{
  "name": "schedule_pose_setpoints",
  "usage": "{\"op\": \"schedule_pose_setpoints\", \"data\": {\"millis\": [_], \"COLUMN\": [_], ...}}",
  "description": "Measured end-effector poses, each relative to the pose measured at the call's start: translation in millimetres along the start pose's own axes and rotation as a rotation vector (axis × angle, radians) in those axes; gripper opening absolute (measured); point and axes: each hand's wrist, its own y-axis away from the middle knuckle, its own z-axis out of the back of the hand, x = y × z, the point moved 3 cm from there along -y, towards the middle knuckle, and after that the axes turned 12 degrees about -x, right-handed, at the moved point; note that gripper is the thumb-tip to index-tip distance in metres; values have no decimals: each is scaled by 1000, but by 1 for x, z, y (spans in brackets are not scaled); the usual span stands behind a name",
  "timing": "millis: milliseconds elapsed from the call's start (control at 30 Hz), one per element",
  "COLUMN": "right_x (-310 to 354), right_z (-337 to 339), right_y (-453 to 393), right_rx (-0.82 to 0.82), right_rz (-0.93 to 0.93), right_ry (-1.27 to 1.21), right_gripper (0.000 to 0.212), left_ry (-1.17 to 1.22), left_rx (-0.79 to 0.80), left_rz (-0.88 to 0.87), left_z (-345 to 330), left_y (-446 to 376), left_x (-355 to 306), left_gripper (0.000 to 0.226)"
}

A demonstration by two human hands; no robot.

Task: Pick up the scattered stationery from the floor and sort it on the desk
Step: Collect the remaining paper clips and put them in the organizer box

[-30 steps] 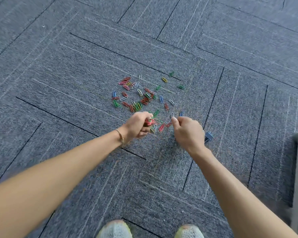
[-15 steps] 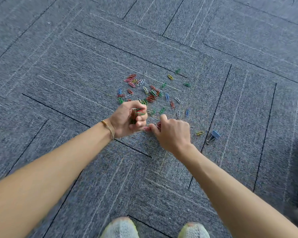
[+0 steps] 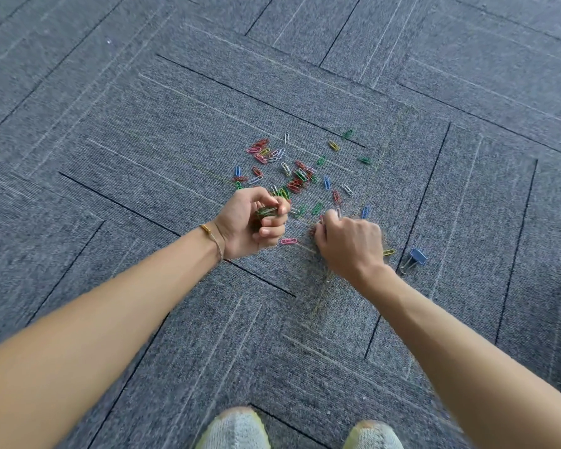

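Right hand (image 3: 350, 243) now farther right, grip unclear (fingers hidden); left hand (image 3: 253, 225) grip around paperclips (image 3: 266, 211).

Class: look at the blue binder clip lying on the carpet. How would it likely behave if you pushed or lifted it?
The blue binder clip probably stays stiff and slides or tips rather than rolls, given its boxy body. Its wire handles should offer a grip. It looks bulkier than the paper clips.

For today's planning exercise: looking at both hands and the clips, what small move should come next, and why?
Probably the right hand lifts the clip it is pinching at its fingertips and passes it to the left hand, which already holds a bunch of paper clips; many more paper clips lie just beyond.
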Motion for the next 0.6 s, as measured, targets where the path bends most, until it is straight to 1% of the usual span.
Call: {"op": "schedule_pose_setpoints", "data": {"millis": [133, 200, 267, 300, 367, 400, 433, 500, 533, 600], "right_x": [6, 7, 5, 4, 4, 4, 4, 3, 3, 2], "right_z": [-4, -6, -5, -3, 7, 12, 17, 25, 26, 29], "right_y": [1, 2, 0, -2, -7, -10, -12, -17, -19, -26], "right_rx": [14, 18, 12, 29, 107, 137, 166, 221, 242, 264], "right_rz": [106, 74, -81, -217, -552, -684, -775, -857, -877, -892], "right_ry": [-83, -190, -390, -579, -1109, -1327, -1489, -1724, -1822, -2003], "right_gripper": [28, 29, 30, 30, 25, 20, 16, 11, 11, 14], "left_ry": [11, 18, 5, -5, -33, -51, -84, -228, -371, -820], "left_rx": [-146, -197, -200, -198, -208, -221, -240, -330, -409, -589], "left_rz": [39, 55, 51, 38, -4, -29, -57, -114, -160, -332], "left_z": [4, 7, 8, 9, 13, 15, 15, 15, 14, 12], "left_y": [-6, -9, -11, -13, -17, -19, -21, -23, -25, -32], "left_x": [0, 1, 1, 0, -4, -6, -10, -18, -23, -33], "left_gripper": [37, 38, 30, 25, 27, 30, 29, 29, 36, 52]}}
